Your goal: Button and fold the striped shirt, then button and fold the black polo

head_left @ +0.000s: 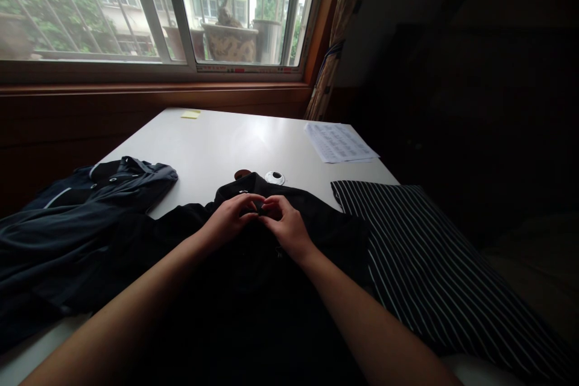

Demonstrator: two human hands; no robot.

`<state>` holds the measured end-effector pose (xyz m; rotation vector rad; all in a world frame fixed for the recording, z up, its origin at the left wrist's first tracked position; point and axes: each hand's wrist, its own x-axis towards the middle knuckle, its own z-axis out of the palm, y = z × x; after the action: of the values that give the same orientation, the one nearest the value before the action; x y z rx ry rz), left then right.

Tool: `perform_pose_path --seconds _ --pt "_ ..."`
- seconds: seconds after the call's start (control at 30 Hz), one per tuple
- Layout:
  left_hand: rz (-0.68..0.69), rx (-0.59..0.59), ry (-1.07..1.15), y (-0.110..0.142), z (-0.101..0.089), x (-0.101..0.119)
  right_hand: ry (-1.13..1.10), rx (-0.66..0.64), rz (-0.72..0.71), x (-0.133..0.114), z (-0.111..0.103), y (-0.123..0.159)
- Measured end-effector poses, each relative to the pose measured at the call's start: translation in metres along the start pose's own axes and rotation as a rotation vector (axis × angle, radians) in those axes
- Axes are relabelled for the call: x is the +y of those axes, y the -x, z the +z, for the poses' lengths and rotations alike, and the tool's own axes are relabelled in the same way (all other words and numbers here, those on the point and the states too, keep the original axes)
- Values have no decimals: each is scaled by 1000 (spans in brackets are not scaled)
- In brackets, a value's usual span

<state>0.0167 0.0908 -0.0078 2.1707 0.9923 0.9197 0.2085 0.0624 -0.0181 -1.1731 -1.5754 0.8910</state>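
A black shirt (253, 289) lies spread across the near part of the table, its collar end pointing away from me and a small light mark on its chest. My left hand (231, 217) pinches the dark cloth just below the collar. Close against it, fingertips nearly meeting, my right hand (287, 226) pinches the same spot from the other side. Whether a button sits between the fingers is too dark to make out. Just beyond the collar are a round brown object (242, 174) and a white disc with a dark centre (275, 178).
Dark blue-grey clothing (131, 184) is heaped on the left. Black cloth with white stripes (420, 241) lies at the right, over the table edge. Printed sheets (340, 142) and a yellow sticky note (190, 114) lie farther back on the white table (217, 139), below a barred window.
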Motion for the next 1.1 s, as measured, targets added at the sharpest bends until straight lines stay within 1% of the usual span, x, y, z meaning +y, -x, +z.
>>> perform_pose_path --seconds 0.13,0.4,0.57,0.8,0.97,1.1 --pt "26 -40 3 -1 -1 -4 -13 0 34 -1 0 1" --pt "66 -48 -90 -1 1 -7 -52 7 50 1 1 1" --pt "96 -30 -112 0 -1 -6 -59 -4 35 -1 1 1" --pt "135 -23 -134 1 -2 -10 25 -20 -3 -2 0 1" --pt "164 11 -181 4 -1 -12 -21 -61 9 -1 1 0" --pt "191 -56 -165 5 -3 -9 -13 -87 28 -1 0 -1"
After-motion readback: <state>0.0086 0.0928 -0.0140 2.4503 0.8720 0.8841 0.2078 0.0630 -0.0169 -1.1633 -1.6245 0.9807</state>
